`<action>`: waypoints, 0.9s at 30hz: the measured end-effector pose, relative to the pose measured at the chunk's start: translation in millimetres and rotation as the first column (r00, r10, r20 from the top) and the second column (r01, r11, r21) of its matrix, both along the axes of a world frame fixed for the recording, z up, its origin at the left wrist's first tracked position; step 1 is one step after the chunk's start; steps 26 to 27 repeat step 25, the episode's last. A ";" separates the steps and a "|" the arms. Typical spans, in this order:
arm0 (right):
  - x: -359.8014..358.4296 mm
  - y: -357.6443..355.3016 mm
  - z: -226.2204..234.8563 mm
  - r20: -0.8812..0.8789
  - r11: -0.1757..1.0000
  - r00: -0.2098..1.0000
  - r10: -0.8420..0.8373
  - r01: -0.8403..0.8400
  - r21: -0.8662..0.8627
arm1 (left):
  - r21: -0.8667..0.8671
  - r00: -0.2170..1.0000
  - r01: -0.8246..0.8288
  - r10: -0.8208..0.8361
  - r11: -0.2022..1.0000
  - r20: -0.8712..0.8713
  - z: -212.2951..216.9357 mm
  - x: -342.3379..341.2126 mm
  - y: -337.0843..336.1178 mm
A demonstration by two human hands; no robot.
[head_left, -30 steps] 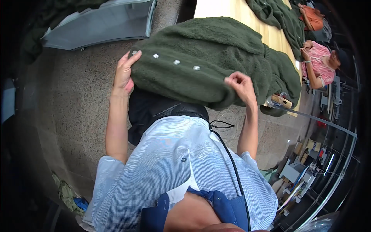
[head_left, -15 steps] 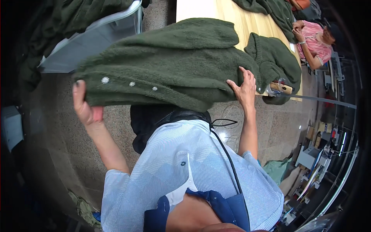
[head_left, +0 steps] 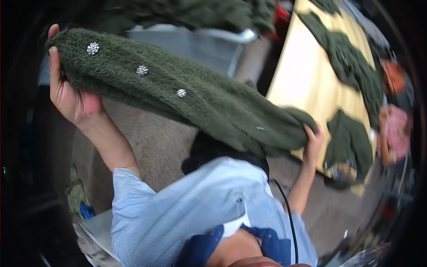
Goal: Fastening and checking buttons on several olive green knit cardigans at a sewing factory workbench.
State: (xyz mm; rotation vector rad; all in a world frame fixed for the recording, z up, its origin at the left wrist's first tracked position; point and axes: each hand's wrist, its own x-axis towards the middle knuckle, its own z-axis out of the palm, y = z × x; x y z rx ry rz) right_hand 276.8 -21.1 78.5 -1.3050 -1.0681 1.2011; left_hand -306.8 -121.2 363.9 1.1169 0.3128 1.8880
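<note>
A dark green fuzzy cardigan point(head_left: 178, 89) with several silvery round buttons stretches between my two hands, lifted off the table. My left hand point(head_left: 73, 95) grips its far left end, thumb in front and fingers partly hidden behind the cloth. At the other end my right hand point(head_left: 313, 140) is closed round the bunched knit. A small pale mark, perhaps a tag or thread, shows near that end. Another green knit garment point(head_left: 349, 142) lies on the table's near right corner, with a clear and tan object on it, blurred.
A light wooden table point(head_left: 293, 66) stands to the right, with more green garments point(head_left: 351, 58) along its far side. A grey bin point(head_left: 191, 49) heaped with green knits point(head_left: 200, 13) is ahead. At the right edge sits a person in pink point(head_left: 396, 129). Cloth point(head_left: 73, 196) lies at lower left.
The cardigan has come off the table, gathered into a narrower length. My left hand has risen to the upper left; my right hand grips its end. The view has turned left toward the bin.
</note>
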 end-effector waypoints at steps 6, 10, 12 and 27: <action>-54.1 -20.3 54.6 -0.257 0.947 0.927 0.273 -0.213 0.238 | 0.303 0.990 -0.031 0.072 0.952 -0.125 108.1 -61.1 -121.5; -110.8 -24.6 48.4 0.000 0.902 0.905 0.426 -0.425 0.081 | 0.381 0.874 -0.371 0.457 0.847 -0.164 122.8 -46.7 -186.7; -121.5 -25.8 26.2 0.016 0.884 0.884 0.467 -0.467 0.019 | 0.344 0.557 -0.737 0.811 0.582 -0.179 106.0 -45.9 -207.5; -95.1 -9.3 -48.5 0.233 0.888 0.859 0.457 -0.423 -0.182 | -0.080 0.375 -0.915 0.757 0.396 -0.535 5.1 -70.3 -215.8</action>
